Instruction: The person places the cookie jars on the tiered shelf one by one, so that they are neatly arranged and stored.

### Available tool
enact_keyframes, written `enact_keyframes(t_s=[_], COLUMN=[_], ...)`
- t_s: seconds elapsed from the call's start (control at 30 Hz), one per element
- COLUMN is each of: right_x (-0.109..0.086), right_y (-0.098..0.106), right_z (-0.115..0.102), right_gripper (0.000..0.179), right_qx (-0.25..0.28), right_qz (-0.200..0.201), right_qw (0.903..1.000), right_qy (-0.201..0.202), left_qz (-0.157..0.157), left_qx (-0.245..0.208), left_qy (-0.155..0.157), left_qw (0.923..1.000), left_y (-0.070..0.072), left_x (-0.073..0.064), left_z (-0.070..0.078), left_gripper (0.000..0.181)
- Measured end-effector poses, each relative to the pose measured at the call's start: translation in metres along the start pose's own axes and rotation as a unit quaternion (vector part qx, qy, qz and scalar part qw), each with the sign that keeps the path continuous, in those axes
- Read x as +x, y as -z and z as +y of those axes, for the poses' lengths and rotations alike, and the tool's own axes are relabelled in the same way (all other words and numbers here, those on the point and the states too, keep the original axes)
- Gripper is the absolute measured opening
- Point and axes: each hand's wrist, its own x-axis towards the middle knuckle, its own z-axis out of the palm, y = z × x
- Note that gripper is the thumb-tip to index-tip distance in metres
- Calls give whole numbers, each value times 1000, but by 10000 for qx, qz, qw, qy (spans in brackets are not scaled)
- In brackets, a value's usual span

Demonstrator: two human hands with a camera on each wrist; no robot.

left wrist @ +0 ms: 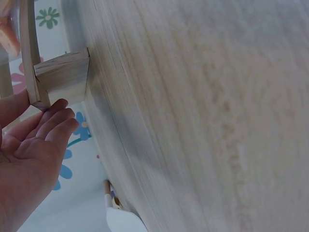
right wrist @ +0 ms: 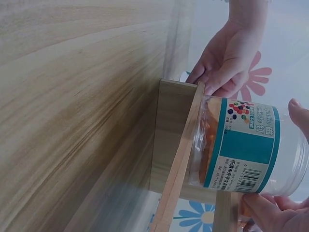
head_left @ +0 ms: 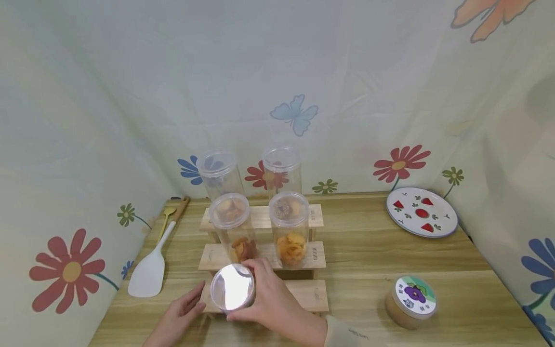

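My right hand (head_left: 277, 303) grips a clear jar (right wrist: 248, 145) near its shiny lid, thumb on one side and fingers on the other. The jar stands on the lowest step of a three-step wooden rack (head_left: 308, 294). A teal-edged printed label wraps it, and orange contents show at its bottom. My left hand (head_left: 178, 315) pinches the left end of that lowest step, its thumb above and its fingers at the side and underneath, as the left wrist view shows.
Two lidded jars with dried food (head_left: 291, 248) stand on the middle step, two more clear jars (head_left: 218, 168) behind them. A white spatula (head_left: 148, 273) and a yellow spoon (head_left: 166, 217) lie left. Right are a round tub (head_left: 412, 301) and a patterned plate (head_left: 407, 219).
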Motion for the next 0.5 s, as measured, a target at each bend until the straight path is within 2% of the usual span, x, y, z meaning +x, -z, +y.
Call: enact_keyframes(t_s=[0.13, 0.5], right_x=[1, 0], right_y=[0, 6], right_z=[1, -1], right_gripper=[98, 103], right_qx=[-16, -323], right_qz=[-54, 21], right_qw=[9999, 9994], right_qy=[-101, 148], left_qz=[-42, -100], left_qx=[-66, -14], left_qy=[-185, -144], left_qw=[9998, 9998], left_y=[0, 2], left_x=[-1, 0], left_z=[-1, -1], left_gripper=[54, 54])
